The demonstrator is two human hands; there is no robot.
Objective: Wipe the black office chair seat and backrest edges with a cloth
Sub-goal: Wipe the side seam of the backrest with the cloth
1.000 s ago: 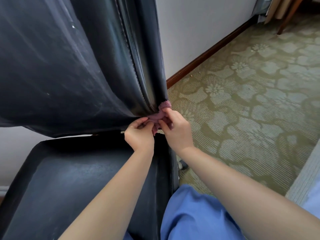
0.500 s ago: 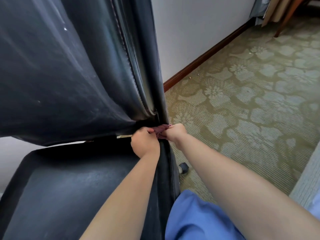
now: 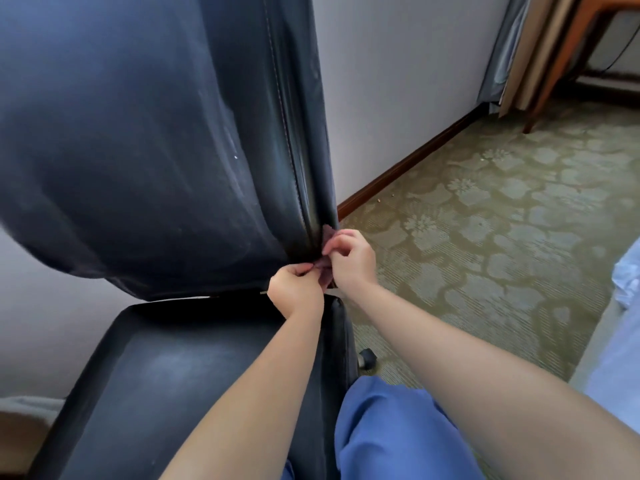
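The black office chair fills the left half of the head view, its backrest (image 3: 156, 140) upright and its seat (image 3: 166, 386) below, dull with dust. A small purple cloth (image 3: 325, 270) is pressed against the lower right corner of the backrest's stitched edge, mostly hidden by fingers. My left hand (image 3: 294, 289) pinches the cloth's lower part just above the seat's rear corner. My right hand (image 3: 351, 259) grips its upper part against the backrest edge. Both hands touch each other around the cloth.
A white wall with a brown skirting board (image 3: 408, 161) runs behind the chair. Green patterned carpet (image 3: 502, 220) spreads to the right. A chair caster (image 3: 366, 357) shows beside the seat. Curtains and a wooden furniture leg (image 3: 554, 74) stand far right. My blue-clad knee (image 3: 391, 431) is beside the seat.
My hands and cloth went down to the backrest's bottom corner, then came back up its right edge; the right hand is higher now. The camera view has pulled back and tilted up.
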